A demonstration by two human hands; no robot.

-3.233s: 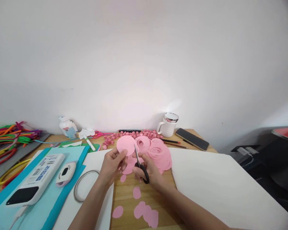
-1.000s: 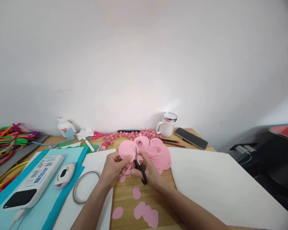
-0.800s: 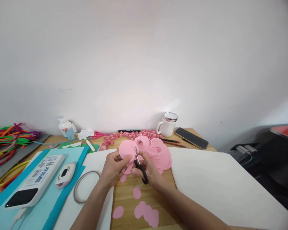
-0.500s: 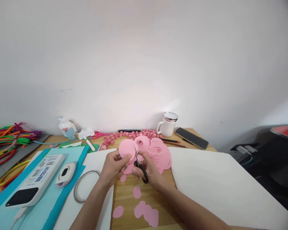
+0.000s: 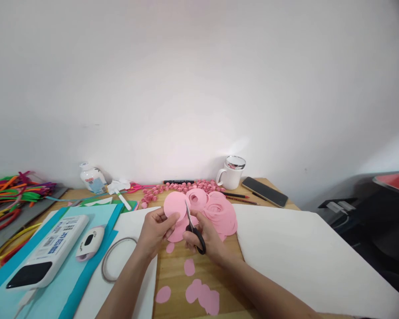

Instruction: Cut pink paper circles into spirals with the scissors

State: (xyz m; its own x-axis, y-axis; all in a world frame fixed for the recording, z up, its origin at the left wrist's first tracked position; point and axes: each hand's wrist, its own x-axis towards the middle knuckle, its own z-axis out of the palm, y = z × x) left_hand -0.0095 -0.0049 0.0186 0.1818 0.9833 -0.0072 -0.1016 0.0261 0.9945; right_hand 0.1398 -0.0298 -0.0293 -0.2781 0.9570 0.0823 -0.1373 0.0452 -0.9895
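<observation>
Between thumb and fingers, my left hand (image 5: pixel 157 230) pinches a round pink paper disc (image 5: pixel 174 204). My right hand (image 5: pixel 204 235) is closed around the black handles of a pair of scissors (image 5: pixel 197 237), whose blades point up and lie against the disc's right edge. Whether the blades are parted there is hard to make out. Just behind the hands lies a pile of pink paper circles and rings (image 5: pixel 222 215). Small pink paper pieces (image 5: pixel 194 290) are scattered on the wooden tabletop (image 5: pixel 176 270) nearer to me.
Curled pink paper buds (image 5: pixel 154 191) line the wall beside a white mug (image 5: pixel 233 173) and a phone (image 5: pixel 265 191). White boards (image 5: pixel 306 248) flank the middle. At left are a power bank (image 5: pixel 49 250), a tape ring (image 5: pixel 107 259), a bottle (image 5: pixel 93 178) and colourful pipe cleaners (image 5: pixel 16 195).
The disc has shifted very slightly left in my left hand, and the scissors' blades have moved a little along with it. Both hands keep their grips.
</observation>
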